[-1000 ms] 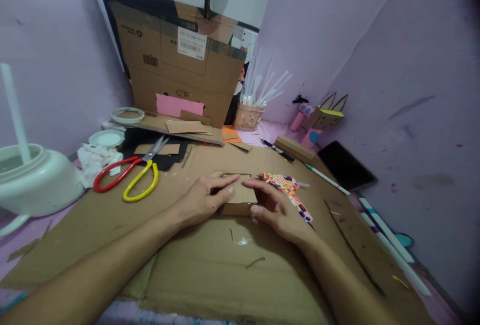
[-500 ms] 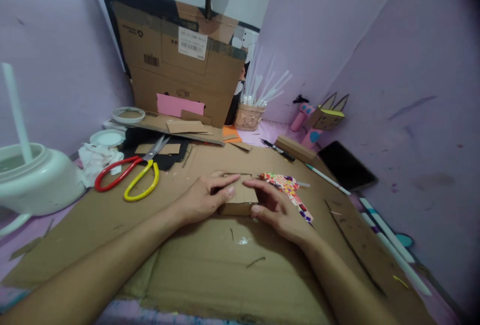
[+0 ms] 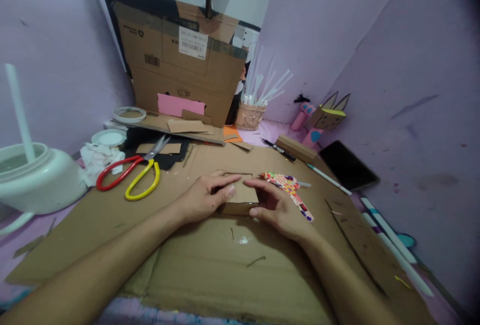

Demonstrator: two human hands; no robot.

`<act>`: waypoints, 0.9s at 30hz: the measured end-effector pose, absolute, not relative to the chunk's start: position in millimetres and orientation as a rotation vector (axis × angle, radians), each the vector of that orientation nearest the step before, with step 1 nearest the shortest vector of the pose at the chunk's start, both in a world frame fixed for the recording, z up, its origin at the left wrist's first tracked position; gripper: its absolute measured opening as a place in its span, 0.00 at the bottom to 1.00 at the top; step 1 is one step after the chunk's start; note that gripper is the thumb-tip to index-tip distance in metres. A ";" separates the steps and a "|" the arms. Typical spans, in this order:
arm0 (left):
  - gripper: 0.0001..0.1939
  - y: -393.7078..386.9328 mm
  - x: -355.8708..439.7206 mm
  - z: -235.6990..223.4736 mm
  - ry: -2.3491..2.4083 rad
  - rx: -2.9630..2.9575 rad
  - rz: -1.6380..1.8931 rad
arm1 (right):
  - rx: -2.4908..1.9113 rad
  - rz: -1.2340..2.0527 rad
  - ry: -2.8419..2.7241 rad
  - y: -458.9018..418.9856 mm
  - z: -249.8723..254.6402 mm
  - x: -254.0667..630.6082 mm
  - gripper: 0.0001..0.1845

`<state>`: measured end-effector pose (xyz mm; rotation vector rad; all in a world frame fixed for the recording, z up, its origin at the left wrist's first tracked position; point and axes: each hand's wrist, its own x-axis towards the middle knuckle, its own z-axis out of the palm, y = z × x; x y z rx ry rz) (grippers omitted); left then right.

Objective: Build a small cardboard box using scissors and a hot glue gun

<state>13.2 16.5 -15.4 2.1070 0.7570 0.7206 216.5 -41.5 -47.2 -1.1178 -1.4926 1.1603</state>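
Note:
Between my hands a small cardboard box (image 3: 243, 196) rests on the large cardboard sheet (image 3: 210, 270). My left hand (image 3: 210, 192) grips its left side, with thumb and fingers laid on the top. Around the right end curls my right hand (image 3: 279, 207), its index finger at the top far edge and its thumb on the near side. Parts of the box are hidden under the fingers. Just beyond my right hand lies a glue gun (image 3: 287, 183) with a colourful pattern and a stick in its back.
Scissors (image 3: 142, 177) with red and yellow handles lie to the left, near a white pot (image 3: 56, 180). A basket of glue sticks (image 3: 250, 116) stands at the back by an upright cardboard panel (image 3: 180, 75). A dark tablet (image 3: 348, 165) and white sticks (image 3: 390, 230) lie on the right.
Hands and box hold nearly the same place and pose. The whole view has shifted very slightly.

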 end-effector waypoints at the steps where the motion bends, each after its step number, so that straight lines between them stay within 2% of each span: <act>1: 0.19 16.9 13.2 -15.3 0.755 2.104 0.716 | -1.113 1.159 -1.493 -41.1 -47.7 216.7 0.26; 7: 0.24 13.4 6.6 -10.0 0.814 2.197 0.631 | -1.119 1.163 -1.465 -41.0 -44.4 215.3 0.25; 10: 0.26 5.1 -2.1 -1.9 0.944 2.306 0.771 | -1.139 1.177 -1.437 -42.2 -41.0 212.8 0.25; 14: 0.13 -4.4 -12.5 8.0 1.026 2.385 1.096 | -1.165 1.154 -1.415 -43.3 -40.6 210.4 0.25; 16: 0.07 -8.6 -15.0 10.2 1.056 2.409 1.142 | -1.155 1.157 -1.413 -43.5 -41.4 210.2 0.25; 23: 0.03 -29.2 -11.8 1.3 0.800 2.646 1.036 | -1.156 1.156 -1.434 -43.7 -40.0 210.9 0.25; 27: 0.16 -27.3 -7.4 -11.7 0.977 2.682 0.927 | -1.136 1.164 -1.421 -43.8 -40.2 211.4 0.25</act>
